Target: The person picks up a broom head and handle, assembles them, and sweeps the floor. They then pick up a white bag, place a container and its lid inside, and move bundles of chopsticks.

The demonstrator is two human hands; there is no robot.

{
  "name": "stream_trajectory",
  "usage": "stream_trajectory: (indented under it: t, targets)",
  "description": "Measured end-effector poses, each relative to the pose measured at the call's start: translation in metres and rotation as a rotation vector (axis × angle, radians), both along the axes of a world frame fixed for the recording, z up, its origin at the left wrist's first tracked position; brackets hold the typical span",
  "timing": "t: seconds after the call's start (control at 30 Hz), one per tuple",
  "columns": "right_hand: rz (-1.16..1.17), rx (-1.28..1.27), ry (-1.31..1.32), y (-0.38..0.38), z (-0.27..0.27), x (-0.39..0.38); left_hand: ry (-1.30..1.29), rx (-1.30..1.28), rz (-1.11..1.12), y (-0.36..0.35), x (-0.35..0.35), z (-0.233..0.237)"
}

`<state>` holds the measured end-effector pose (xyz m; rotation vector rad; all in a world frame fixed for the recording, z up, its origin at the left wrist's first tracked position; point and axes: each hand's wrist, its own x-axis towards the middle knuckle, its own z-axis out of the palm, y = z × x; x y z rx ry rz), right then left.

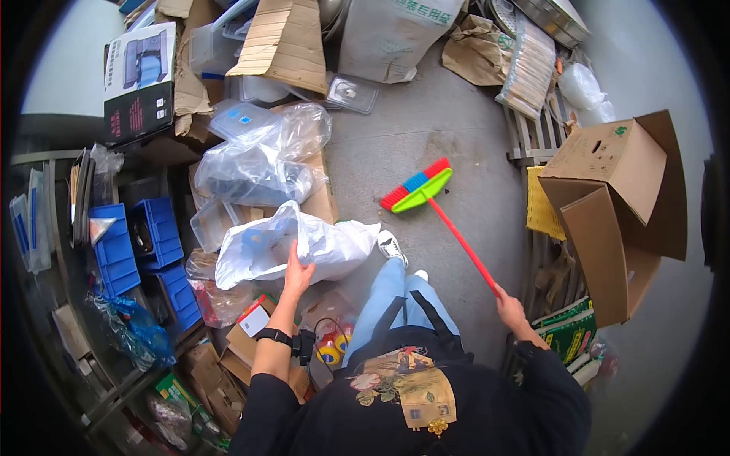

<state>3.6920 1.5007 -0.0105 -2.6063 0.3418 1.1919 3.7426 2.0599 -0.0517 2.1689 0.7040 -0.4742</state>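
Observation:
My right hand (511, 310) is closed round the red handle of a broom (462, 242). The broom's head, lime green with red and blue bristles, is over the grey floor ahead of my feet. On the left, my left hand (297, 272) grips the rim of a white woven sack (334, 247), with some fingers hidden by its edge. The sack lies on its side, its mouth gaping toward the left. Its right end reaches my white-and-black shoe (389, 245).
Plastic-wrapped clear bins (255, 171) lie beyond the sack. Blue trays (115, 251) line the left shelf. Cardboard boxes (597, 171) jut out on the right above a rack. A large white bag (395, 38) and flattened cardboard (281, 45) stand at the far end.

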Motion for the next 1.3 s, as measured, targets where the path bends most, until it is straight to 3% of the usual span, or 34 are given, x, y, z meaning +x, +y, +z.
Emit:
stream_trajectory:
  t: [0.07,0.1,0.2,0.3,0.33,0.4,0.47,0.5,0.57,0.63,0.7,0.8,0.9,0.97,1.03,1.07,1.17,1.23,1.3]
  targets:
    - [-0.122,0.038,0.048,-0.02,0.039,-0.002,0.105,0.072,-0.037,-0.002,-0.002,-0.006]
    - [-0.165,0.133,-0.058,-0.034,0.04,-0.011,0.156,0.105,-0.066,-0.004,-0.003,-0.008]
    - [-0.327,0.222,-0.167,-0.042,0.043,-0.001,0.025,0.166,-0.019,-0.012,-0.021,-0.006]
    - [-0.49,0.231,-0.224,-0.033,-0.028,0.041,0.05,0.155,-0.015,-0.016,-0.037,0.0]
    - [-0.422,0.251,-0.394,-0.029,-0.06,0.062,0.057,0.159,-0.014,-0.017,-0.04,-0.001]
    - [-0.469,0.27,-0.488,-0.019,-0.109,0.112,0.077,0.179,-0.012,-0.013,-0.051,-0.002]
    - [-0.644,0.233,-0.341,-0.007,-0.125,0.149,-0.034,0.32,-0.126,-0.01,-0.065,-0.009]
    - [-0.653,0.221,-0.317,-0.007,-0.133,0.143,-0.088,0.389,-0.185,-0.008,-0.067,-0.009]
    - [-0.666,0.183,-0.268,-0.01,-0.14,0.121,0.043,0.27,-0.069,-0.004,-0.067,-0.011]
    - [-0.592,0.236,-0.386,-0.023,-0.147,0.029,0.13,0.184,0.014,-0.004,-0.075,-0.01]
    - [-0.505,0.263,-0.422,-0.035,-0.116,-0.072,0.139,0.135,0.068,-0.006,-0.076,-0.015]
    - [-0.641,0.202,-0.061,-0.061,-0.03,-0.158,0.136,0.118,0.096,-0.018,-0.073,-0.009]
    - [-0.781,0.223,0.117,-0.075,0.044,-0.156,0.074,0.159,0.039,-0.024,-0.068,-0.003]
    - [-0.797,0.234,0.133,-0.072,0.064,-0.141,0.116,0.16,0.061,-0.013,-0.074,-0.019]
    - [-0.658,0.294,-0.124,-0.069,0.032,-0.123,0.159,0.133,0.096,-0.009,-0.077,-0.023]
    - [-0.477,0.337,-0.407,-0.066,0.001,-0.107,0.183,0.106,0.118,-0.013,-0.071,-0.018]
    - [-0.529,0.339,-0.471,-0.056,-0.077,-0.022,0.146,0.155,0.062,0.002,-0.083,-0.036]
    - [-0.595,0.193,-0.304,-0.035,-0.087,0.018,0.119,0.15,0.05,0.009,-0.088,-0.037]
    - [-0.597,0.224,-0.342,-0.031,-0.114,-0.014,0.125,0.06,0.118,0.002,-0.084,-0.02]
